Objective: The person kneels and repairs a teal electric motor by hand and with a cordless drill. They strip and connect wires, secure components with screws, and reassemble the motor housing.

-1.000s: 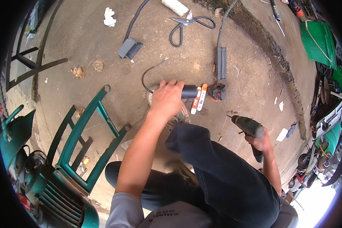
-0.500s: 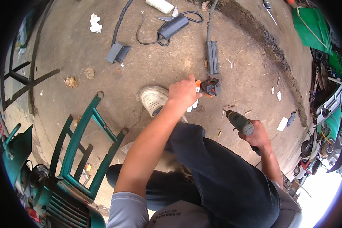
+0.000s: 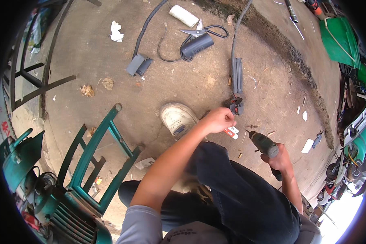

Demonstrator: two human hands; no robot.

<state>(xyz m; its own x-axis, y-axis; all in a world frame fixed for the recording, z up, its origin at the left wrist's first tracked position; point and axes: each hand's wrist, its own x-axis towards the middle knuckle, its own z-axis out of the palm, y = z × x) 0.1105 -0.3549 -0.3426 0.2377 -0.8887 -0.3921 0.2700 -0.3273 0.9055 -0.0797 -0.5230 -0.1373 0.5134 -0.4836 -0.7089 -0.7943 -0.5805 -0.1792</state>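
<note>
My right hand (image 3: 279,157) is wrapped round the grip of a dark green cordless drill (image 3: 264,144), its thin bit pointing up and left, just above the floor. My left hand (image 3: 219,121) is closed in a pinch at a small flat red-and-white piece (image 3: 231,132), which sticks out below the fingertips. Just beyond those fingers lies a dark tool head with orange parts (image 3: 234,105). A long black bar-shaped block (image 3: 236,75) with a cable lies against it. What the left palm covers is hidden.
Scissors (image 3: 209,31), a grey cylinder (image 3: 197,44), a white roll (image 3: 184,15) and a black angled metal piece (image 3: 139,65) lie farther off. A green metal frame (image 3: 85,162) stands at my left. My shoe (image 3: 177,118) is close to the left hand. A rough ridge (image 3: 288,49) crosses the right.
My left hand has shifted right and nearer, and the piece at its fingers is turned, showing its red side. My right hand still holds the drill. The whole view has shifted slightly.
</note>
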